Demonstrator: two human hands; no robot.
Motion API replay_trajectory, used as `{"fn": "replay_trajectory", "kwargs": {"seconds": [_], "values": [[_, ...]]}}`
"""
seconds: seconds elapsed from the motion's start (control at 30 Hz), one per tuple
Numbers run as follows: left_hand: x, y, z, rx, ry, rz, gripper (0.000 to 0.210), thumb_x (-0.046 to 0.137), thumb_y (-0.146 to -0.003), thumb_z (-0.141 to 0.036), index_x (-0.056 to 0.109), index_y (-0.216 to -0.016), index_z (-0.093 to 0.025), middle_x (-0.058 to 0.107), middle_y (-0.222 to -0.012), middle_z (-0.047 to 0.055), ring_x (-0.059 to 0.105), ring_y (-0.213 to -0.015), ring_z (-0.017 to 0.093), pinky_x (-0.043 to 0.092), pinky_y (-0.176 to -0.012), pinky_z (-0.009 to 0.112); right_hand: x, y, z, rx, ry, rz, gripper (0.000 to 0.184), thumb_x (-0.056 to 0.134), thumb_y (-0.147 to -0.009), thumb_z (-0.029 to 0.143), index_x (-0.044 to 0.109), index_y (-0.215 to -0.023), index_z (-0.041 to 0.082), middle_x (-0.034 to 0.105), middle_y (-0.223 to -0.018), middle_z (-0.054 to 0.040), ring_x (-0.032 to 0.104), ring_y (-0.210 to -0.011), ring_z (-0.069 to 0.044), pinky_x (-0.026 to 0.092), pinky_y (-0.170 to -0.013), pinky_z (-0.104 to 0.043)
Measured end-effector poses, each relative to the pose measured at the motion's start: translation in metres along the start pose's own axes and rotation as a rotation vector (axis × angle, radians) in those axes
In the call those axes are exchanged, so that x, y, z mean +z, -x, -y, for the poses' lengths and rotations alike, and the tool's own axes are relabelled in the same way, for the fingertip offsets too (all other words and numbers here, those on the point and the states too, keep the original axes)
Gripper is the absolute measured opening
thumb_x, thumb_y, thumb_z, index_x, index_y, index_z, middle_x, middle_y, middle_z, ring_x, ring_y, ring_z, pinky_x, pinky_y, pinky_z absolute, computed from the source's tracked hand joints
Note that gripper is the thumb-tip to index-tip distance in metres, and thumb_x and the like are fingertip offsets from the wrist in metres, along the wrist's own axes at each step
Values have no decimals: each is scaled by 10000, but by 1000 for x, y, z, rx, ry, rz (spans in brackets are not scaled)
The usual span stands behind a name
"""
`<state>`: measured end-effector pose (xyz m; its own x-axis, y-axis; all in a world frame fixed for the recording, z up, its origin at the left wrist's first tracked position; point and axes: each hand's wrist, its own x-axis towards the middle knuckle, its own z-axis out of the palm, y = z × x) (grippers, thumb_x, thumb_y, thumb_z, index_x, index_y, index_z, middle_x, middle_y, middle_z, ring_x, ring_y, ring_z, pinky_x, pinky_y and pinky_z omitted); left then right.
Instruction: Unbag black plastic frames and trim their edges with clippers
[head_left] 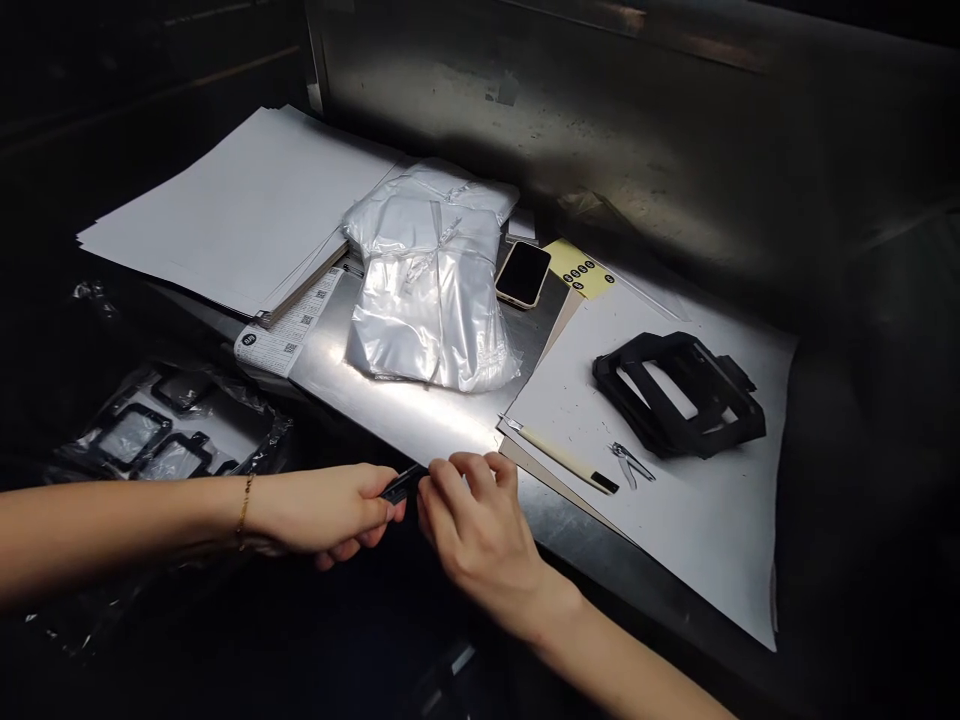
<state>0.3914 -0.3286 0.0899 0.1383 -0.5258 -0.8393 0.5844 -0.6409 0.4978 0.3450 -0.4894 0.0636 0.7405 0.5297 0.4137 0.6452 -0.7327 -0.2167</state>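
Before the table's front edge, my left hand is closed around a slim black plastic part, thumb on top. My right hand has its fingers curled over the part's other end, so much of it is hidden and its full shape cannot be made out. To the right, on white sheets, lie several stacked black plastic frames. Beside them are a nail clipper with its lever raised and a pale yellow craft knife.
Tied clear plastic bags lie mid-table, with a phone and a yellow sticker sheet behind. A large stack of white sheets fills the left. Below left, an open plastic bag holds several black frames. A metal wall closes the back.
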Motion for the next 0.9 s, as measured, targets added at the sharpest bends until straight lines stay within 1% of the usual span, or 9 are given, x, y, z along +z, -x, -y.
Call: {"fn": "replay_trajectory", "kwargs": {"seconds": [0.17,0.3,0.4,0.47,0.57,0.63,0.73,0.8,0.9], "values": [[-4,6,-2,45,-1,31,113,354,-817,-307,388,-812,-199,388,-648,-68,277,-412,23,224,-382,158,-24,15,-8,144,-189,-58,96,466,-752,74,501,-675,119,505,-696,-57,415,-701,-155,364,-624,-337],[-7,10,-1,57,52,36,110,345,-817,-298,379,-799,-195,366,-637,-72,251,-405,18,208,-381,157,-34,56,-22,288,-268,27,120,458,-766,47,481,-724,157,487,-699,-29,445,-657,-134,392,-596,-316],[-10,0,7,68,102,53,83,325,-807,-247,386,-816,-192,338,-593,-85,231,-380,18,210,-371,159,-23,84,-21,260,-211,87,298,451,-748,4,532,-978,174,475,-966,-104,479,-850,-194,436,-653,-358],[-13,-12,16,86,112,46,105,326,-793,-221,406,-847,-182,343,-563,-89,256,-362,28,242,-365,171,-12,92,-14,194,-241,147,397,448,-756,23,509,-1083,240,400,-1144,-113,410,-1031,-246,444,-732,-409],[-17,-20,29,148,66,-39,218,347,-800,-242,438,-985,-171,481,-670,-31,465,-485,90,388,-463,230,-2,91,-5,104,-342,220,228,479,-766,74,559,-913,228,441,-1188,-83,362,-1092,-265,434,-773,-446],[-16,-11,37,211,20,-120,306,350,-825,-306,433,-1099,-198,548,-884,30,550,-756,149,442,-690,295,0,84,-5,103,-413,259,126,459,-765,84,529,-779,188,472,-1174,-97,390,-1068,-255,450,-756,-429],[-5,14,48,333,-118,-115,360,444,-801,-368,481,-1140,-254,535,-1117,40,450,-1071,188,242,-992,324,-5,72,-10,177,-508,345,121,386,-771,95,459,-731,183,513,-1089,-102,460,-995,-197,477,-753,-348],[5,27,57,374,-258,-45,336,503,-766,-392,547,-1080,-281,560,-1112,20,440,-1093,203,209,-1011,324,-9,62,-15,228,-551,408,111,399,-782,104,437,-731,195,564,-963,-53,517,-906,-140,487,-742,-256],[11,32,69,251,-102,-312,316,477,-756,-460,558,-1003,-278,591,-939,15,529,-901,210,390,-839,322,-9,43,-31,264,-562,462,178,554,-758,171,469,-908,215,603,-826,29,571,-756,-80,489,-669,-151]]}}
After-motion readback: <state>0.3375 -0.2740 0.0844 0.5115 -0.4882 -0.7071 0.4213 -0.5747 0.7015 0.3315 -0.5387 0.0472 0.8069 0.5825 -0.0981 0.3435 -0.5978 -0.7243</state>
